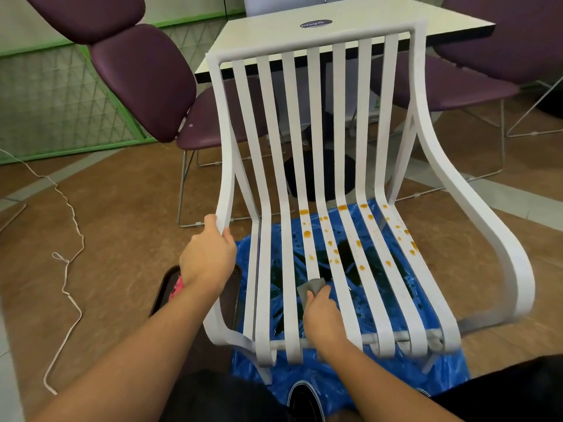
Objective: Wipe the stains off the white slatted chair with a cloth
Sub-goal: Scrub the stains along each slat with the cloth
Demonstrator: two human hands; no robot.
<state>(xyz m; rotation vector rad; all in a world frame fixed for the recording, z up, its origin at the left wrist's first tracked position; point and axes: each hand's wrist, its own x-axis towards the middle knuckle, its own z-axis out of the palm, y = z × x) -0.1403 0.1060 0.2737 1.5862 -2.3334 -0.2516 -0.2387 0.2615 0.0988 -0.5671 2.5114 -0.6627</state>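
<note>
Grey cloth (311, 288) pinched in your right hand (323, 321): press it up-frame over the orange stains (307, 233); left hand (207, 257) grips the chair (317, 117).

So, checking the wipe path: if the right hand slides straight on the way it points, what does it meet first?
Probably the nearest orange stain on the same slat of the white slatted chair, just ahead of the grey cloth the right hand pinches; more stains lie farther up.

Head-worn view, facing forward and down, close over chair (320, 178)
</note>
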